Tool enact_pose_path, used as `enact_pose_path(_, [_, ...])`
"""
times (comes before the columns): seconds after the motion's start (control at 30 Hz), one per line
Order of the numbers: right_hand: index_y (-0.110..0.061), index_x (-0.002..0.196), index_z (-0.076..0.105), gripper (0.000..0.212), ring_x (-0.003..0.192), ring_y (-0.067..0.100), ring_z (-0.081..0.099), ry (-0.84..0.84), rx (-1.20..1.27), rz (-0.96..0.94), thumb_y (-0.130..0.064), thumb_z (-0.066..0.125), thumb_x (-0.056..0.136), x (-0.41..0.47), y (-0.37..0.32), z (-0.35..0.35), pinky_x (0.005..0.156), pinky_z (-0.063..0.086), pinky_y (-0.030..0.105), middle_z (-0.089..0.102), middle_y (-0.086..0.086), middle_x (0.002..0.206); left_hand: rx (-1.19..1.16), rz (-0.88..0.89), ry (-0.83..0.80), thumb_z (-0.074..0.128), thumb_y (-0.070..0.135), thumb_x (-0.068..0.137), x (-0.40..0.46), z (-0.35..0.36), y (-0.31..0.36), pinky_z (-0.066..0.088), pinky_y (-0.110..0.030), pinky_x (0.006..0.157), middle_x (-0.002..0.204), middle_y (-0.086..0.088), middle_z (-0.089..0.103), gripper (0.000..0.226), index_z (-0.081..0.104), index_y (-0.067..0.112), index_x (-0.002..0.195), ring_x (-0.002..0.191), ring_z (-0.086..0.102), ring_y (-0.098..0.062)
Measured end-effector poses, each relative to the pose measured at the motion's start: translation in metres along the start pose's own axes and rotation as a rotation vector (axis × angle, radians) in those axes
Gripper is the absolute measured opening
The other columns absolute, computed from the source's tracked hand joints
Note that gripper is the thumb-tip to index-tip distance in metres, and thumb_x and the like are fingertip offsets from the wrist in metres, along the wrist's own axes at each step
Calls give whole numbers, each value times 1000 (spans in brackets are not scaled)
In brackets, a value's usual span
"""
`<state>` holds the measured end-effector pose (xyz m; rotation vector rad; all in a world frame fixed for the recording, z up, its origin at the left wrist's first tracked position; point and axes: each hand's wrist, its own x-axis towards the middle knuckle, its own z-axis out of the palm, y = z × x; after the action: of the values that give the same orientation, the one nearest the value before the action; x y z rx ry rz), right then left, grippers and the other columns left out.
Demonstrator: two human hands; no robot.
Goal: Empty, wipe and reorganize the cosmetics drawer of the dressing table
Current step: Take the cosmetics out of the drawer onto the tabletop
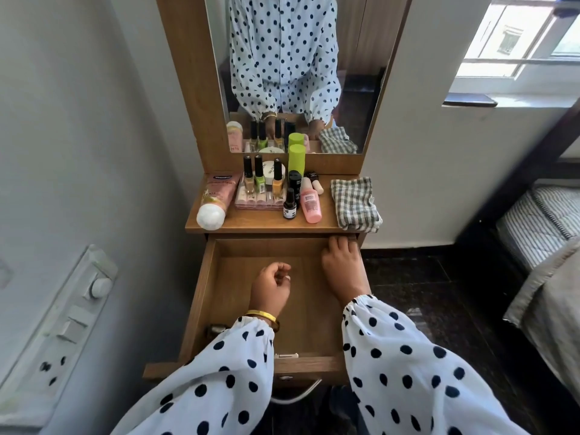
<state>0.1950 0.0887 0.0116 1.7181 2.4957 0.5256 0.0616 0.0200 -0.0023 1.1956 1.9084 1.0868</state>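
The wooden drawer (pixel 201 296) of the dressing table is pulled out and nothing lies in it. My left hand (pixel 271 288) hovers over its middle with loosely curled fingers, holding nothing. My right hand (pixel 342 263) reaches into the back right corner, fingertips against the top edge there. On the tabletop (pixel 260 222) stand the cosmetics: a pink tube (pixel 216 196), nail polish bottles (pixel 260 177), a green can (pixel 296 158), a small black bottle (pixel 289 204) and a pink bottle (pixel 310 202). A folded checked cloth (pixel 354 202) lies at the right end.
A mirror (pixel 298 73) rises behind the tabletop. A switch panel (pixel 62 321) is on the left wall. A bed with a striped mattress (pixel 539 221) stands to the right, under a window (pixel 518 39). Dark floor lies between the table and the bed.
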Motion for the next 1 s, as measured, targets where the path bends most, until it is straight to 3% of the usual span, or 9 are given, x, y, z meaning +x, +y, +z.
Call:
enact_pose_path(0.17, [-16,54,70,5,67,25,60,-60,-69,-21,-14,71,59,6,1,-4,63,52,35,63,6,75,7,9,-23,54,5,88,-1,0,0,44,-20,79,107,-6,64,21,62,9,107,95,56,-13])
enact_pose_path(0.3, [-14,51,69,10,60,22,58,-138,-38,48,-12,61,57,2,-3,-5,54,48,29,62,5,72,23,12,-39,54,5,88,-1,1,1,43,-20,77,106,-7,64,20,62,10,105,95,58,-16])
enact_pose_path(0.53, [-17,51,72,8,58,20,60,-203,10,197,-22,77,49,7,-15,8,54,49,28,64,4,68,37,2,-38,53,6,89,-4,-2,0,43,-20,78,108,-7,64,19,62,10,106,93,54,-12])
enact_pose_path(0.7, [-16,58,73,3,54,20,59,-187,-68,181,-15,73,55,5,-17,3,58,51,29,63,4,62,43,-2,-42,53,7,89,-5,-2,0,43,-20,78,109,-8,65,19,62,11,105,94,55,-13])
enact_pose_path(0.77, [-12,87,72,15,76,24,64,-212,-142,108,-12,60,78,0,-14,4,75,52,34,67,9,85,43,-4,-49,53,8,89,-5,-2,-1,44,-20,78,109,-7,64,18,62,11,105,93,54,-12])
enact_pose_path(0.83, [-4,110,60,28,99,31,59,-172,-151,-3,-2,39,91,-1,-10,13,92,44,40,62,14,109,43,-4,-54,53,8,89,-5,-2,-1,44,-20,78,108,-7,64,18,62,11,105,92,54,-12])
enact_pose_path(1.0, [-2,111,60,30,104,33,56,-176,-166,-116,0,35,93,-1,-4,10,89,44,40,61,17,112,38,0,-67,53,8,90,-5,-1,0,43,-20,78,108,-7,64,18,62,11,105,92,54,-12])
